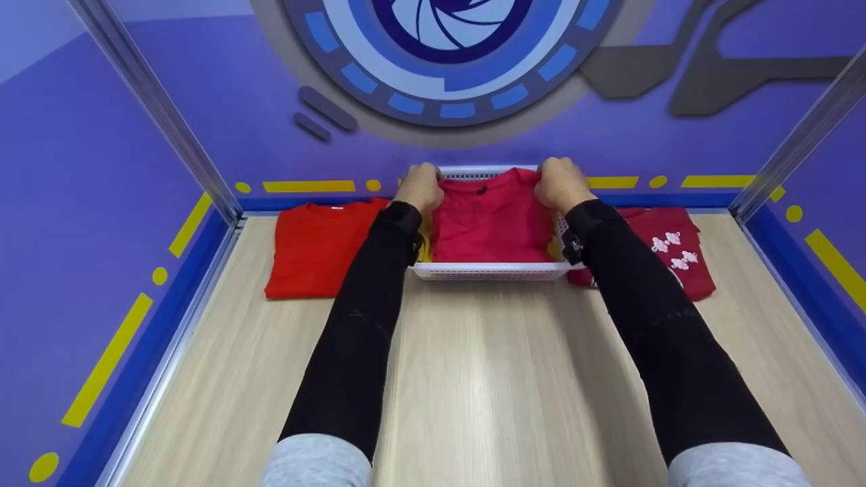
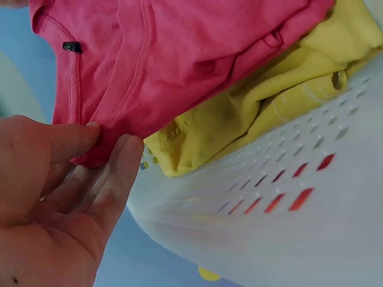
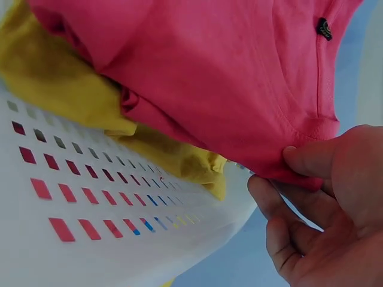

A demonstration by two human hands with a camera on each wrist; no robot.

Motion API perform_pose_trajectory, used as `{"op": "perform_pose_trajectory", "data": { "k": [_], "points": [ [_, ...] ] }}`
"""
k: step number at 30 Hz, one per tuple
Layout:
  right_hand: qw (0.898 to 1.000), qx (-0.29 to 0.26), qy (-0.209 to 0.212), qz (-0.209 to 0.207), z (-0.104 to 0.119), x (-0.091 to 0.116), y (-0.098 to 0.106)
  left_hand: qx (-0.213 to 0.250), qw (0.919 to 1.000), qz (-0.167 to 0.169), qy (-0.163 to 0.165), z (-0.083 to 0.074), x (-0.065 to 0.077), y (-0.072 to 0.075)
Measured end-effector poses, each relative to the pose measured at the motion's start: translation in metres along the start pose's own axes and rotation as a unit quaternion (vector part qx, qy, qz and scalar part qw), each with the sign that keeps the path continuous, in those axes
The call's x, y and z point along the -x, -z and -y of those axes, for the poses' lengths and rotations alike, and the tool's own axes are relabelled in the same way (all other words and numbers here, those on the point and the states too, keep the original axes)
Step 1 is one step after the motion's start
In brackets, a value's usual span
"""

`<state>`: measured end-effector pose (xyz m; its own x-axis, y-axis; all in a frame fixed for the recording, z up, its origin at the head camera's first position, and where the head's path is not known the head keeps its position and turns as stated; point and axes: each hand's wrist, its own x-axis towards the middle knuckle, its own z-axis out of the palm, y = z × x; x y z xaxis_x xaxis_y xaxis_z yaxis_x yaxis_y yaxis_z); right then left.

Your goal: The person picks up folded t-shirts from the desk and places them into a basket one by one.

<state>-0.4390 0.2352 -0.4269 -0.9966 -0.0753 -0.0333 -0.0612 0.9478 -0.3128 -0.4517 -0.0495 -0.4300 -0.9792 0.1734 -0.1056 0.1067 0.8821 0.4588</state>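
1. Head view: the folded pink shirt is in the white basket, at the far side of the bench, near the back panel. My left hand is at the shirt's far left corner, my right hand at its far right corner.
2. Head view, surroundings: a folded red shirt lies left of the basket, partly behind my left arm. A dark red shirt with white motifs lies on the right, partly hidden by my right arm.
3. Left wrist view: my left fingers are narrow, pinching the pink shirt's corner, thumb above. A yellow garment lies beneath the shirt, beside the basket's perforated wall.
4. Right wrist view: my right fingers pinch the opposite corner, thumb on top, near the neckline's black tag. Whether the shirt's underside rests wholly on the yellow garment, I cannot tell.
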Motion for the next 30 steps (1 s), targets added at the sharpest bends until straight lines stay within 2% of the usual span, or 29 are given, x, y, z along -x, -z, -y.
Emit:
{"op": "perform_pose_trajectory", "data": {
  "k": [2,6,8,9,11,13,15,17,21,24,27,30],
  "points": [
    [1.000,0.014,-0.003,0.013,0.001,0.000,-0.001,-0.007,0.9999,-0.012,-0.007,0.005,-0.014,-0.009],
    [0.998,0.043,-0.005,0.049,0.003,0.001,-0.002,-0.030,0.9994,0.002,-0.018,0.022,-0.053,-0.030],
    [0.997,0.052,-0.001,0.054,0.004,0.003,-0.002,-0.050,0.9983,0.010,-0.028,0.027,-0.066,-0.038],
    [0.997,0.055,0.004,0.053,0.005,0.005,-0.002,-0.055,0.9975,0.035,-0.029,0.022,-0.061,-0.033],
    [0.997,0.060,0.025,0.048,0.007,0.008,-0.001,-0.060,0.9953,0.060,-0.047,0.014,-0.046,-0.025],
    [0.995,0.064,0.059,0.056,0.010,0.012,-0.001,-0.045,0.9913,0.104,-0.067,-0.001,-0.018,-0.009],
    [0.990,0.065,0.100,0.080,0.014,0.018,-0.001,-0.034,0.9861,0.140,-0.082,-0.014,0.009,0.004],
    [0.982,0.060,0.135,0.119,0.019,0.025,-0.001,-0.027,0.9819,0.157,-0.101,-0.019,0.028,0.007],
    [0.963,0.026,0.156,0.219,0.026,0.043,-0.002,-0.040,0.9738,0.178,-0.136,-0.023,0.055,0.001],
    [0.951,0.009,0.162,0.265,0.027,0.055,-0.007,-0.043,0.9667,0.196,-0.159,-0.022,0.071,-0.006],
    [0.946,0.011,0.177,0.270,0.025,0.062,-0.016,-0.054,0.9627,0.204,-0.169,-0.018,0.078,-0.016],
    [0.946,0.023,0.187,0.263,0.021,0.064,-0.026,-0.071,0.9612,0.221,-0.150,-0.013,0.077,-0.027]
  ]
}}
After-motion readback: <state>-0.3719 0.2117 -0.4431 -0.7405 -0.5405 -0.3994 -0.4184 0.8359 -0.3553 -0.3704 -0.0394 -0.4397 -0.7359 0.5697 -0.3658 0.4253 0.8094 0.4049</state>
